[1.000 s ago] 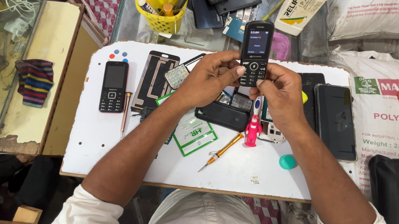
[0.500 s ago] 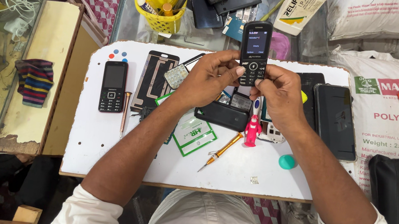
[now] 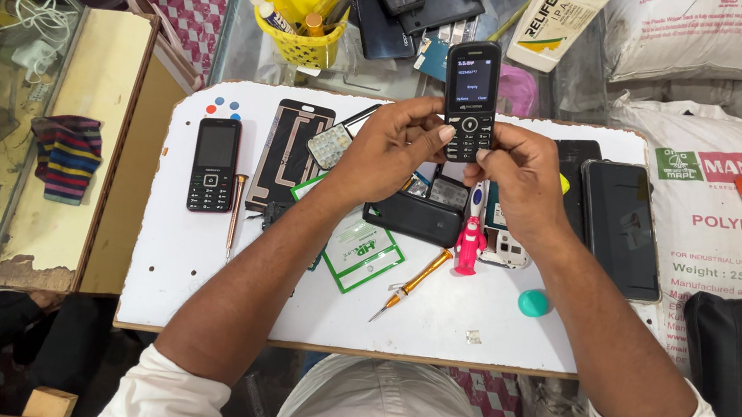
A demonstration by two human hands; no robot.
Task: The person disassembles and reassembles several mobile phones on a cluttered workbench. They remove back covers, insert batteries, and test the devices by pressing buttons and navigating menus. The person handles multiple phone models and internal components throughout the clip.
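I have both hands clasped on a black keypad phone (image 3: 469, 101), left hand (image 3: 393, 146) and right hand (image 3: 517, 174), held upright above the far edge of the white board (image 3: 181, 278). Near it lies a black phone body (image 3: 413, 216); far left, another keypad phone (image 3: 215, 165).

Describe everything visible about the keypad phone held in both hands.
The keypad phone is a slim black bar handset, apparently plastic, with a small lit screen above a round navigation key and rows of buttons. It is held upright above the far edge of the white table, screen toward the camera. The left hand holds its lower left side with the thumb on the keys; the right hand holds the lower right. Its back is hidden.
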